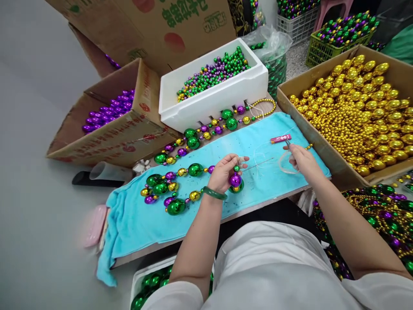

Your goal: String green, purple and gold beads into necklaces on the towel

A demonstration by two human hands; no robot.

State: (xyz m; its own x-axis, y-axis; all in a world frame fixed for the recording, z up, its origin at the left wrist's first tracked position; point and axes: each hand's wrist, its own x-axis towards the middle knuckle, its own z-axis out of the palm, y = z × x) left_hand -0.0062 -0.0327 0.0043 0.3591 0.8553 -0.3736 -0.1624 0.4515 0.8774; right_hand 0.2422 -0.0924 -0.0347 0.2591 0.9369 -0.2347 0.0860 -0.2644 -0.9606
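Note:
My left hand [226,172], with a green bangle on the wrist, is closed on the end of a bead strand [180,185] of green, purple and gold balls lying on a turquoise towel [145,224]. A purple ball [235,179] sits under its fingers. My right hand [301,161] pinches a thin clear thread [261,165] that runs back to the left hand. Just beyond its fingertips lies a small pink tool [280,138].
A second finished strand [206,131] lies along the towel's far edge. Behind it stand a white foam box of small mixed beads [213,92], a cardboard box of purple balls [111,114] and, at right, a cardboard box of gold balls [358,110]. Bead piles lie at lower right [380,215].

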